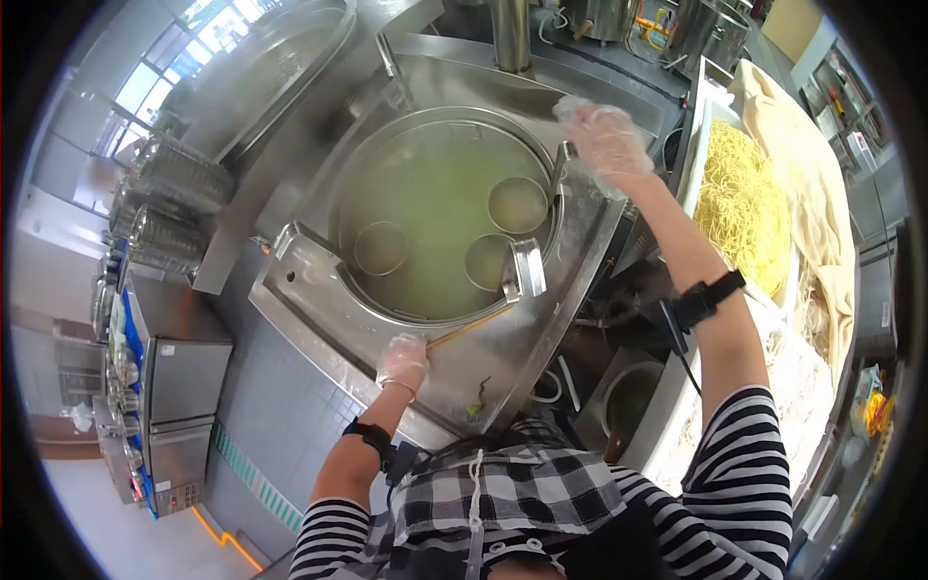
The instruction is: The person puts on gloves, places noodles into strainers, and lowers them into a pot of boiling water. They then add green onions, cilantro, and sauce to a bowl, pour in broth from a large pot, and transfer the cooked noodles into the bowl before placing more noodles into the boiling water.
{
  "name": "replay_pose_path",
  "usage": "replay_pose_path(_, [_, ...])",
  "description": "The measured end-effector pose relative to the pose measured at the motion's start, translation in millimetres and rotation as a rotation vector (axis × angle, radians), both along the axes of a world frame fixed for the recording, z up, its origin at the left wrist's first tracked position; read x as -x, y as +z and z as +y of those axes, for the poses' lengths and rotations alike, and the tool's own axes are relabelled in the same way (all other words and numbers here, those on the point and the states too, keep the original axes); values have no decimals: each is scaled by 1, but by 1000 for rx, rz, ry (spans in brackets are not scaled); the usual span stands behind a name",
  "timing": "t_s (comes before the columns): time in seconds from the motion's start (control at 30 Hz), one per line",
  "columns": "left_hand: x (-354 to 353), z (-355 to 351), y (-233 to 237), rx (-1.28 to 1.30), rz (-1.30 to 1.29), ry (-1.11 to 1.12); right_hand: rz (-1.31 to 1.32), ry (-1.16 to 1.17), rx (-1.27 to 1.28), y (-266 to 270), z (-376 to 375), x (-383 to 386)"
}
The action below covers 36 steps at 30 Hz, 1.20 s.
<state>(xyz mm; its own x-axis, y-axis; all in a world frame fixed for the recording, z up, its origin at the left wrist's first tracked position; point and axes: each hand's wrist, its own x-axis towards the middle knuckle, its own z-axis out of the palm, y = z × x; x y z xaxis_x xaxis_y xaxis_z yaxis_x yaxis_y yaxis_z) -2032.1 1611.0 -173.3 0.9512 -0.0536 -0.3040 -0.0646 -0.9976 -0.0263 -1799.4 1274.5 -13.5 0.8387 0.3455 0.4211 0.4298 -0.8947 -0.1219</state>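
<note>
In a clear plastic glove, my left hand (403, 362) is closed around a pair of long wooden chopsticks (470, 327) at the front rim of a round steel pot (338, 174). The chopsticks point right, towards a strainer handle (525, 268). Cloudy greenish water (425, 184) fills the pot, and three round strainer baskets (517, 205) sit in it, one left and two right. My right hand (609, 143), also gloved, is raised beyond the pot's right rim, above another strainer handle (561, 164). Its fingers look stretched out, with nothing visible in them.
At right, a white tray (698, 159) holds yellow noodles (739, 208), partly covered by beige cloth (797, 145). Paler noodles lie nearer me. A green scrap (478, 398) lies on the steel counter (387, 329). Stacked metal bowls (174, 203) and a large steaming vat (280, 68) stand left.
</note>
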Motion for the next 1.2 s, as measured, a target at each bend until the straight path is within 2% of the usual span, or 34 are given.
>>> replay_pose_path(0.03, [1,0,1,3,7,-2,7,-2,3,6,-7,13])
replay_pose_path(0.1, [3,-4,20,57,182,18,-473,129,131,13,-25,44])
replay_pose_path(0.13, [5,-3,25,57,186,15,-469,127,132,14,-26,55])
replay_pose_path(0.2, [12,4,37,23,350,-41,-226,-45,-62,16,-25,80])
replay_pose_path(0.27, [22,13,58,84,422,-127,-115,328,-55,19,-18,136])
replay_pose_path(0.3, [28,16,65,148,490,-207,33,362,5,5,-13,158])
replay_pose_path(0.33, [31,16,66,151,504,-206,382,368,-292,0,1,185])
replay_pose_path(0.37, [35,15,66,177,502,-162,520,356,-116,-25,15,205])
replay_pose_path(0.4, [39,14,66,200,496,-118,287,569,-102,-60,25,223])
replay_pose_path(0.43, [45,14,67,200,512,-118,727,466,181,-66,50,238])
replay_pose_path(0.47, [50,14,68,248,479,-79,913,417,221,-57,80,246])
replay_pose_path(0.53, [52,19,64,299,437,-56,846,443,314,-120,119,268])
replay_pose_path(0.6, [68,38,55,425,434,-118,781,453,203,-129,144,282])
replay_pose_path(0.67, [79,54,52,402,442,-148,886,542,351,-156,167,288])
replay_pose_path(0.73, [87,66,48,382,448,-186,928,467,287,-162,177,292])
replay_pose_path(0.8, [95,75,45,546,330,-90,967,392,217,-170,176,297])
replay_pose_path(0.83, [96,76,44,547,345,-129,925,264,-11,-176,174,297])
replay_pose_path(0.87, [97,74,46,628,358,-61,867,132,-235,-179,173,299])
replay_pose_path(0.9, [102,76,46,706,377,11,871,89,-247,-167,169,299])
replay_pose_path(0.93, [116,100,7,878,315,-9,768,-36,-553,-154,162,302])
replay_pose_path(0.97, [116,102,6,878,341,-46,635,-165,-849,-141,157,307])
replay_pose_path(1.0, [114,101,8,804,332,-122,621,-210,-856,-134,151,318])
replay_pose_path(1.03, [114,98,12,734,317,-199,674,-351,-1091,-128,145,331])
replay_pose_path(1.07, [114,86,30,979,444,-46,712,-487,-1330,-126,139,344])
replay_pose_path(1.17, [106,89,32,882,507,-186,423,-697,-1443,-158,137,399])
replay_pose_path(1.2, [104,97,20,853,599,-79,443,-800,-1561,-154,139,416])
